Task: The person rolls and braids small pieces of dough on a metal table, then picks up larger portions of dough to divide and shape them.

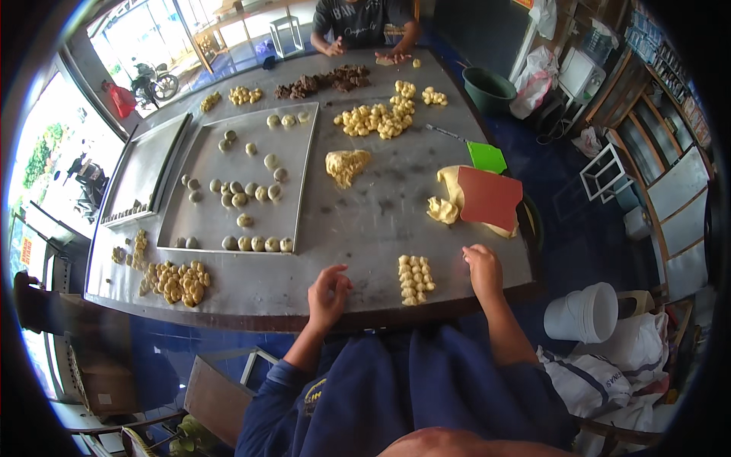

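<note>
My left hand (329, 294) is over the table's near edge, fingers loosely bent and apart, with nothing visible in it. Farther right, my right hand (483, 266) is half curled, its fingertips toward the left, and I see nothing in it. Between them lies a block of small yellow dough pieces (415, 279) set in short rows, nearer my right hand and touched by neither. Beyond my right hand, a red flat sheet (489, 196) covers part of a large pale dough slab (449, 183). A torn dough lump (442, 210) sits at the slab's left side.
Dough balls rest on a metal tray (303, 183), left. Loose dough (346, 166), a green scraper (486, 156), yellow dough pieces (373, 119) and brown filling (324, 81) lie farther off. Across the table, a person (364, 23) has both hands at its edge. A white bucket (582, 314) stands right.
</note>
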